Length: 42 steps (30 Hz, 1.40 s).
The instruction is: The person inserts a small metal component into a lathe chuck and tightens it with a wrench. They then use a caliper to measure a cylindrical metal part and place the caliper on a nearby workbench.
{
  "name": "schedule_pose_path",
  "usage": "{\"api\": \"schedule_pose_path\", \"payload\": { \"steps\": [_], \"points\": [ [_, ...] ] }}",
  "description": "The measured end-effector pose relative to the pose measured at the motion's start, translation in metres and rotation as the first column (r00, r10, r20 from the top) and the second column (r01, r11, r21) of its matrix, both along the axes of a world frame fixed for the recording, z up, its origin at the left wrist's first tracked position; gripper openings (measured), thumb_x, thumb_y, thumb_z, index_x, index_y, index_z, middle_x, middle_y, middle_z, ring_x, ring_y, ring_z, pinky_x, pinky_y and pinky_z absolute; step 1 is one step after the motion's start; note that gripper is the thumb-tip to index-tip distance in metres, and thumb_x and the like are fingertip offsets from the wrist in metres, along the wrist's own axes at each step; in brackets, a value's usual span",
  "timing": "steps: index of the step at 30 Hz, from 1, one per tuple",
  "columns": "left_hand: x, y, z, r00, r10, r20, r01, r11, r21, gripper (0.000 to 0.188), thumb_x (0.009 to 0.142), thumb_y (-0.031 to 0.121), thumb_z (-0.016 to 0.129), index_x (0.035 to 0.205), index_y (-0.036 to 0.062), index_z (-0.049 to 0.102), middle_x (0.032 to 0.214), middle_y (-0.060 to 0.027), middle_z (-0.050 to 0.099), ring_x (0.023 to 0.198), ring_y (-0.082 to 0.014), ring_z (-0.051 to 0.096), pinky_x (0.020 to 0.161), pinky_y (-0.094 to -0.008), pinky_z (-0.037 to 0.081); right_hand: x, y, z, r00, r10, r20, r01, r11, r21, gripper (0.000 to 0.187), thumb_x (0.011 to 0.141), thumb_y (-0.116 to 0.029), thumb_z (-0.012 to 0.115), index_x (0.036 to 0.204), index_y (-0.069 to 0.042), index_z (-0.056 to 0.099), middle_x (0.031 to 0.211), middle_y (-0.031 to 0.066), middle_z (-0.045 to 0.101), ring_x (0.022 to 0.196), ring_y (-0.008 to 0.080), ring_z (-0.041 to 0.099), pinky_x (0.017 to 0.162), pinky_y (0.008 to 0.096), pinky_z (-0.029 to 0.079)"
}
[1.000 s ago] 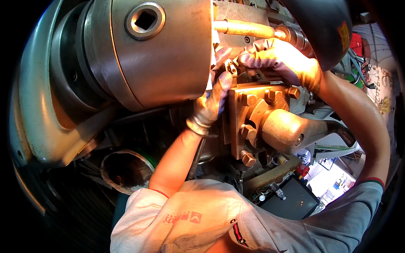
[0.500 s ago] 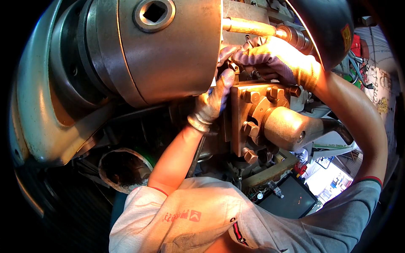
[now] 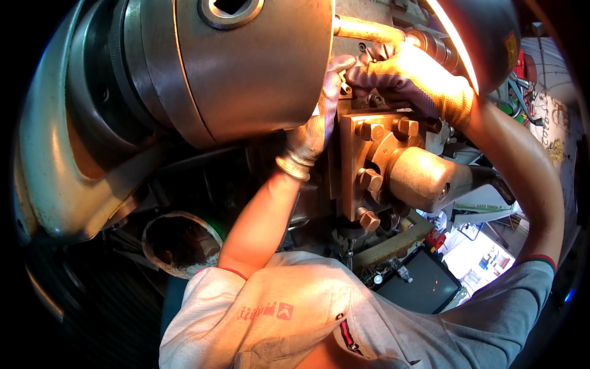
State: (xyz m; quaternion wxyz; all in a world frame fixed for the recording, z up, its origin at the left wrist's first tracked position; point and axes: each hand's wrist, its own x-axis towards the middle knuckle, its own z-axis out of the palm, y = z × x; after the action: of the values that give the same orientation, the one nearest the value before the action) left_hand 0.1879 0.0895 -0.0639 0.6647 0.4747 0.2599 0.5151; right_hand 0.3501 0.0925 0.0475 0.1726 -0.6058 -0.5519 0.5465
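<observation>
My gloved right hand (image 3: pixel 418 77) is above the square tool post (image 3: pixel 350 166) of a lathe, its fingers closed around a small metal piece (image 3: pixel 346 88) whose light end sticks out. What the piece is exactly, I cannot make out. My left hand (image 3: pixel 319 117), also gloved, reaches up between the big lathe chuck (image 3: pixel 252 74) and the tool post. Its fingers stretch upward close by the small piece; the chuck hides part of the palm. Whether the left fingertips touch the piece is unclear.
Bolt heads (image 3: pixel 370 179) and a rounded clamp handle (image 3: pixel 424 178) stick out of the tool post. A round lamp shade (image 3: pixel 485 37) hangs at upper right. A rod (image 3: pixel 369 29) runs behind my hands. A dirty bucket (image 3: pixel 184 246) stands lower left, a dark tray (image 3: pixel 421 286) lower right.
My left thumb has come away from the small piece, and the left fingers have straightened upward. My right hand stays near the same spot. The view has shifted slightly.
</observation>
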Motion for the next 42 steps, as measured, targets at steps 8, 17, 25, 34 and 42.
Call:
{"api": "schedule_pose_path", "payload": {
  "steps": [8,17,25,34,42],
  "points": [
    [0.003,-0.001,0.003,0.995,-0.022,0.097,0.034,0.992,-0.124,0.028,0.102,0.016,0.045,0.109,-0.005,0.062,0.107,-0.0085,0.064,0.099,-0.0154,0.058,0.09,-0.0288,0.046,-0.001,0.0,0.01,0.978,-0.193,-0.076,0.169,0.954,-0.246,0.028,0.089,-0.028,0.068,0.1,-0.004,0.059,0.085,0.004,0.059,0.06,0.0077,0.053,0.053,0.0201,0.046],
    [0.003,0.0,0.004,1.0,-0.002,0.026,0.004,0.994,-0.107,0.028,0.102,0.018,0.046,0.104,-0.0028,0.064,0.099,-0.008,0.065,0.093,-0.0161,0.059,0.084,-0.0296,0.047,0.002,-0.002,0.007,0.998,-0.061,0.008,0.061,0.995,-0.079,0.024,0.09,-0.026,0.065,0.099,-0.004,0.06,0.084,0.0026,0.06,0.059,0.0055,0.053,0.054,0.0188,0.045],
    [-0.001,0.0,0.002,0.998,-0.063,-0.001,0.063,0.987,-0.149,0.032,0.101,0.024,0.05,0.115,-0.0023,0.061,0.113,-0.0094,0.063,0.11,-0.0168,0.056,0.099,-0.0314,0.042,-0.001,-0.003,0.006,0.992,0.055,0.113,-0.062,0.996,0.059,0.022,0.092,-0.024,0.062,0.098,-0.003,0.061,0.084,0.0014,0.06,0.059,0.0036,0.052,0.054,0.0176,0.043],
    [-0.003,-0.001,0.003,0.99,-0.132,0.04,0.138,0.947,-0.291,0.037,0.101,0.028,0.048,0.117,-0.0021,0.06,0.121,-0.0107,0.06,0.116,-0.0201,0.053,0.106,-0.0341,0.036,0.002,-0.006,0.012,0.939,0.124,0.321,-0.184,0.969,0.164,0.016,0.093,-0.02,0.061,0.097,-0.004,0.063,0.075,-0.0043,0.059,0.05,-0.0023,0.045,0.048,0.0132,0.036],
    [-0.001,-0.001,-0.002,0.998,-0.061,-0.007,0.06,0.993,-0.1,0.035,0.101,0.026,0.046,0.115,-0.0017,0.061,0.119,-0.0109,0.06,0.116,-0.0208,0.053,0.105,-0.0343,0.037,-0.003,0.0,-0.001,0.991,-0.044,0.129,0.042,0.999,0.019,0.011,0.09,-0.018,0.067,0.087,-0.009,0.061,0.071,-0.003,0.059,0.049,0.0009,0.046,0.046,0.0159,0.035]
  ]
}}
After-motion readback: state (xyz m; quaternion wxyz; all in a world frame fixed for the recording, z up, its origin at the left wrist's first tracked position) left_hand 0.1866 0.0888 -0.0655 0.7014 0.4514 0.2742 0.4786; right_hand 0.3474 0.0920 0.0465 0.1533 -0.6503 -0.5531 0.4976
